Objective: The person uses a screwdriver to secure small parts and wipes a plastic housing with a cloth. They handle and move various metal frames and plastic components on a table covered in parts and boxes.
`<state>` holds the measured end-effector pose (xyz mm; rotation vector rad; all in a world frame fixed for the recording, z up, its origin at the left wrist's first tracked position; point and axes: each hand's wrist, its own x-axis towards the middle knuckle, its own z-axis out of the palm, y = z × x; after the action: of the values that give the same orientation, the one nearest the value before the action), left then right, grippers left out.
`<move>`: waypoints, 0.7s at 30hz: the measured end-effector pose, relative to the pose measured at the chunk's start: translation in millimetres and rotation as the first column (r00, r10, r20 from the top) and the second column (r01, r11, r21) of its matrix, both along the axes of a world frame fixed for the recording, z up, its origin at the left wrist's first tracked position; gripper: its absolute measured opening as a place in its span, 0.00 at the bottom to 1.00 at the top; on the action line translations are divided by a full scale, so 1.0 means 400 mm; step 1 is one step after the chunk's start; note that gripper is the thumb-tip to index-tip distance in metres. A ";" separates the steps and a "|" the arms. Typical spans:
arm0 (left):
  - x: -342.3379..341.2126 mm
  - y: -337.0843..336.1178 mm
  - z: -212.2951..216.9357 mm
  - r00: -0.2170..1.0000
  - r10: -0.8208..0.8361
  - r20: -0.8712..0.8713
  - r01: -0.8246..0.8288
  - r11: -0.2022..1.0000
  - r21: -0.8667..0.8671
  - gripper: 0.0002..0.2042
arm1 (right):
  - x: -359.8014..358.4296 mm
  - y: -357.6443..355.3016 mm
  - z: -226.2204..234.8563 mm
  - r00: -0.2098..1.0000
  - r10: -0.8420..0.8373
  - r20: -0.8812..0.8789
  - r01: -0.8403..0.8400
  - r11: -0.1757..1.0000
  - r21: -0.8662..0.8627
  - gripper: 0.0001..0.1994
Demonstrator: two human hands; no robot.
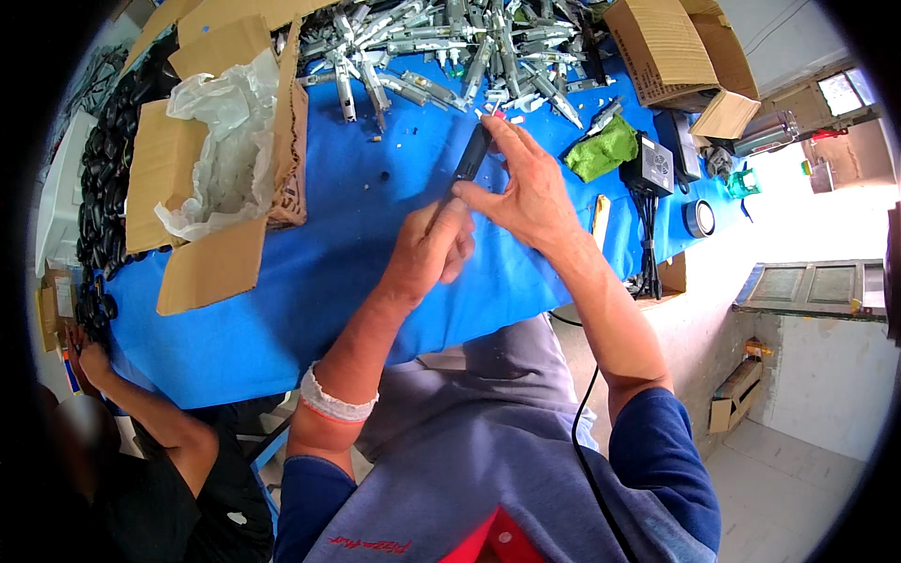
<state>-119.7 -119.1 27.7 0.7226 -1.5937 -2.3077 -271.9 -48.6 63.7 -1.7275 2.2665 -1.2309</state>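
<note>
A slim, dark, elongated device (472,158) is held up at a tilt over the blue-covered table. My left hand (430,246) closes around its lower end. My right hand (527,192) grips it from the right, thumb near its middle and fingers at its upper end. A small bit of red shows near the upper fingertips; my fingers hide much of the device. Just beyond my hands lies a heap of slender silver-grey parts (479,66) with white tips, several of them spread toward me.
An open cardboard box (282,178) with translucent plastic stands left, beside a heap of black parts (101,188). To the right are a green cloth (601,150), a power supply (648,169), a tape roll (698,219) and another box (662,52). A co-worker's hand (92,364) rests lower left.
</note>
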 end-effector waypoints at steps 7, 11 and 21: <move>0.007 0.008 0.014 0.998 -0.067 -0.010 0.066 0.995 -0.080 0.18 | -0.033 0.014 0.017 0.975 0.167 -0.149 -0.166 0.986 0.017 0.26; 0.017 0.001 0.008 0.992 -0.125 -0.031 0.126 0.992 0.020 0.18 | -0.056 0.022 0.031 0.988 0.156 0.017 -0.156 0.988 0.009 0.16; 0.015 0.003 0.015 0.980 -0.194 -0.049 0.197 0.978 0.074 0.15 | -0.057 0.021 0.026 0.760 0.036 0.649 0.080 0.986 -0.148 0.17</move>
<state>-113.7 -118.1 33.6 0.5521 -1.6301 -2.5185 -294.8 -40.4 74.0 -1.0389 1.7959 -1.7279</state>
